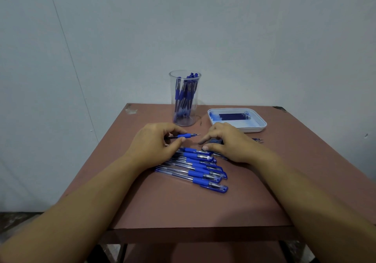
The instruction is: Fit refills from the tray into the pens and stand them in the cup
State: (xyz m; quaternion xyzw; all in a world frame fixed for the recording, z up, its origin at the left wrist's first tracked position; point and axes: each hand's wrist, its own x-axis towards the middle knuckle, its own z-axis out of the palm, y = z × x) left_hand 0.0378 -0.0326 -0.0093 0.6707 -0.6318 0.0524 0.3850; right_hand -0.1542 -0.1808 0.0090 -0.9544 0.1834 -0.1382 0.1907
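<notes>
The person's L hand (154,140) pinches a pen (184,135) btwn thumb and fingers at its blue rubber grip, just above the table (183,205). The pen lies roughly level, its bare metal tip pointing right toward the R hand (227,142). That hand sits palm-down just right of the tip, fingers curled over sth dark blue on the tabletop, thumb tip down at the far end of the pile of pens (195,167). Whether it actually grips anything can't be told, since the fingers hide what's under them. The pile lies in front of both hands, nearer the person: clear barrels, blue grips, blue caps, all roughly parallel and slanted, caps to the right, several touching or overlapping. The cup (184,98), tall and clear, stands upright near the far edge of the table, beyond the L hand's fingers, w/ a bunch of blue pens leaning inside it. The tray (250,130), white w/ rounded corners, lies right of the cup and just beyond the R hand. The refills (234,116), dark blue, lie side by side in its far half, tips to the right. A few thin tips (258,140) stick out on the table right of the R hand, too small to ID. A pale wall (264,39) stands behind.
</notes>
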